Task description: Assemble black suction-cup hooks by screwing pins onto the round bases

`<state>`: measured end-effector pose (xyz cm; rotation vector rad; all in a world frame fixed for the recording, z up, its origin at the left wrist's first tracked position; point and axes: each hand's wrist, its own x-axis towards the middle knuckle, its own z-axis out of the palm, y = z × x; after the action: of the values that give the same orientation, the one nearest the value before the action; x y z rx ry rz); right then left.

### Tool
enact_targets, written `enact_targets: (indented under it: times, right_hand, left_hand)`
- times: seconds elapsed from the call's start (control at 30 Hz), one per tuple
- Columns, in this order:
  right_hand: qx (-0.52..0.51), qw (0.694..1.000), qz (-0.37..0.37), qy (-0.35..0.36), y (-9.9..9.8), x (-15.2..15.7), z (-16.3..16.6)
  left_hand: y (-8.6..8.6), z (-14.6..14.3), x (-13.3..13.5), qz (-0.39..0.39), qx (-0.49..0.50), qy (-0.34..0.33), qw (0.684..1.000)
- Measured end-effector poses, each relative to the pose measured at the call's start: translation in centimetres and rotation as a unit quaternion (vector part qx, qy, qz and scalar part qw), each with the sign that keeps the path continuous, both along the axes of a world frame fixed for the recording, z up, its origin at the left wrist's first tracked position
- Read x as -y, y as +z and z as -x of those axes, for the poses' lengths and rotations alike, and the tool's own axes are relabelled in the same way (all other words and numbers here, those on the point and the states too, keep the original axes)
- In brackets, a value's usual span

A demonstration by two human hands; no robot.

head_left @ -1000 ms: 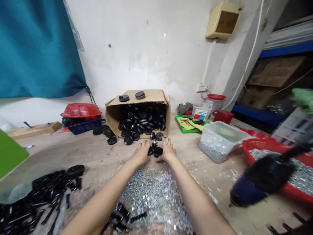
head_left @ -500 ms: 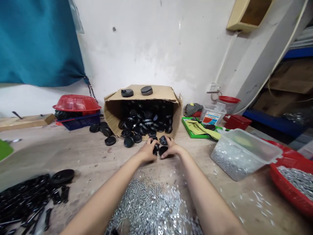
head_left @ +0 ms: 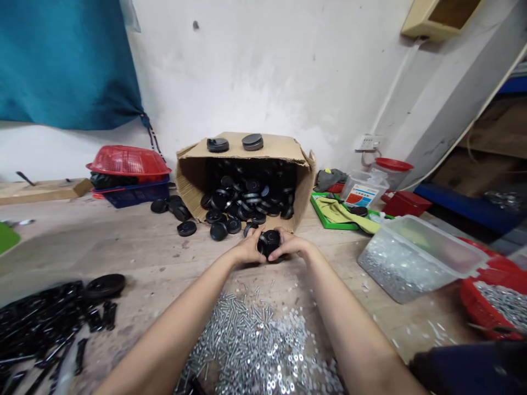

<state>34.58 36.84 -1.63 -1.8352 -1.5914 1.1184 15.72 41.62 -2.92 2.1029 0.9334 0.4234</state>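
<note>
- Discs (head_left: 272, 240) gathered closer together than half a second ago, between left hand (head_left: 248, 248) and right hand (head_left: 290, 244).
- Fingers of both hands clamped on the discs from either side.
- Just in front of the cardboard box (head_left: 280, 147).
- Black, round, thick-edged, the front one with a faint curved mark.

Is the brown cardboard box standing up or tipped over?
Tipped over: the brown cardboard box lies with its open mouth facing the camera; round black discs lie at that opening, and two more rest on top.
</note>
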Motion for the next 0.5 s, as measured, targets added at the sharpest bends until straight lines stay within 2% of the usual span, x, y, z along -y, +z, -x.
enact_targets:
  times: [0.2, 0.37, 0.5]
  right_hand:
    - [-0.143, 0.990, 0.001, -0.004, -0.6, 1.6, 1.1]
    - [-0.264, 0.964, -0.011, -0.009, -1.5, 3.1, 1.9]
    - [-0.316, 0.948, -0.029, -0.012, -1.4, 4.2, 2.3]
  left_hand:
    - [0.2, 1.2, 0.1, 0.105, 0.033, 0.025, 0.994]
    - [0.3, 1.9, 1.2, 0.186, 0.111, 0.033, 0.976]
    - [0.6, 2.3, 2.6, 0.225, 0.177, 0.040, 0.957]
